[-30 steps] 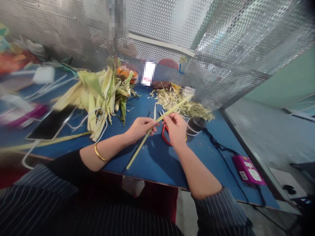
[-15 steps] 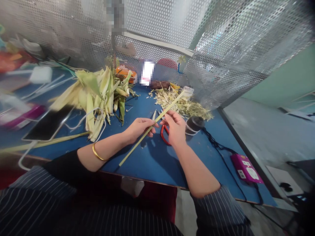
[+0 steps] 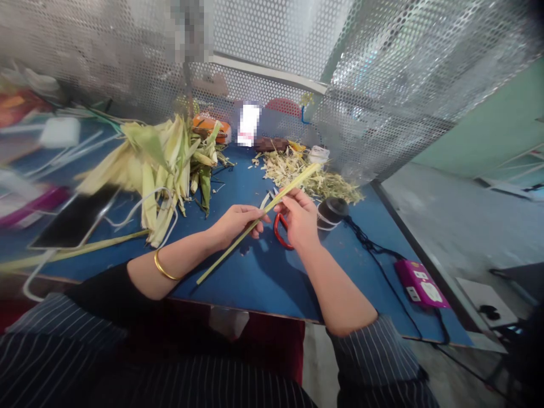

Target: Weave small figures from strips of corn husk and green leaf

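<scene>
A long, narrow strip of pale yellow-green corn husk (image 3: 297, 180) runs diagonally between my hands, its far end wider than its near end. My left hand (image 3: 238, 222) pinches the strip near its middle between thumb and fingers. Just above that grip, my right hand (image 3: 302, 218) has its fingers closed on the same strip. Red-handled scissors (image 3: 277, 229) lie on the blue table (image 3: 238, 294) beneath my hands, partly covered by the right one. A black spool of thread (image 3: 334, 209) stands just right of my right hand.
Corn husks (image 3: 148, 156) are heaped at the left, beside a dark phone (image 3: 79, 218) with a white cable. Husk shreds (image 3: 335, 186) lie at the back. A purple power box (image 3: 420, 283) with black cords sits at the right. Perforated metal mesh (image 3: 272, 34) stands behind.
The whole view has shifted slightly, so things appear a little farther left. The strip's far end looks wider now. Both hands keep hold of it in nearly the same place.
</scene>
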Demonstrator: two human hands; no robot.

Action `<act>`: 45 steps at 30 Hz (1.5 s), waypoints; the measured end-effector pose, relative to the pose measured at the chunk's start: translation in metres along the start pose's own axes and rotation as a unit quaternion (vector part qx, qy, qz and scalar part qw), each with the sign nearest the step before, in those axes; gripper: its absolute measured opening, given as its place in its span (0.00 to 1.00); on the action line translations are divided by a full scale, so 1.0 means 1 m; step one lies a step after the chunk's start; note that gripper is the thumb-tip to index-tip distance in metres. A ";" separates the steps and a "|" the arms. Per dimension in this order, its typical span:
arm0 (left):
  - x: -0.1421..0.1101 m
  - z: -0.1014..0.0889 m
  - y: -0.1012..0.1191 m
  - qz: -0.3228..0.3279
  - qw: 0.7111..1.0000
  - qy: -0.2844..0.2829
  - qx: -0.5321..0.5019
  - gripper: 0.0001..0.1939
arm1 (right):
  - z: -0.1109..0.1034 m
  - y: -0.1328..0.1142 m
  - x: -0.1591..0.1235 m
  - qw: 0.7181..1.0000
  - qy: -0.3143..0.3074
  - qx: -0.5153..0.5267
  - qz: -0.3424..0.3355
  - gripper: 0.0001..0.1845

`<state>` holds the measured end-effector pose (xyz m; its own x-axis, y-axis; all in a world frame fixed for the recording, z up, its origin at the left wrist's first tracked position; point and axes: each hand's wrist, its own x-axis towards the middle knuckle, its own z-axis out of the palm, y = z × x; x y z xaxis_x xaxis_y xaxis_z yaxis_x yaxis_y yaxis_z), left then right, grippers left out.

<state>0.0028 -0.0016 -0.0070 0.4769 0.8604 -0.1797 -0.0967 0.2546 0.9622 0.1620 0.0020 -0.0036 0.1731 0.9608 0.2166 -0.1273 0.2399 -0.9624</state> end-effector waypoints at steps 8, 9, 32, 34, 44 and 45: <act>0.001 0.000 0.001 -0.025 0.999 -0.020 -0.038 0.13 | -0.001 -0.008 -0.001 0.999 -0.030 0.042 0.018 0.13; 0.000 0.000 0.002 -0.029 0.998 -0.021 -0.043 0.12 | -0.001 -0.009 -0.002 0.998 -0.032 0.046 0.015 0.13; 0.003 0.000 -0.005 0.026 1.000 -0.009 0.002 0.13 | 0.001 -0.002 0.001 0.994 0.024 0.109 0.018 0.08; 0.003 0.000 -0.006 0.020 1.000 -0.016 -0.009 0.13 | 0.001 -0.002 0.001 0.993 0.023 0.117 0.015 0.07; 0.000 -0.001 0.000 -0.041 0.990 0.006 -0.134 0.11 | 0.002 -0.002 -0.002 0.997 0.014 0.075 -0.012 0.07; 0.000 -0.001 0.001 -0.042 0.988 0.016 -0.145 0.11 | 0.002 -0.001 -0.002 0.997 0.014 0.071 -0.013 0.07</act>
<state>0.0016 -0.0003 -0.0066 0.4656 0.8438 -0.2669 -0.3076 0.4371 0.8452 0.1601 0.0003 -0.0022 0.2048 0.9502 0.2349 -0.2595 0.2842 -0.9230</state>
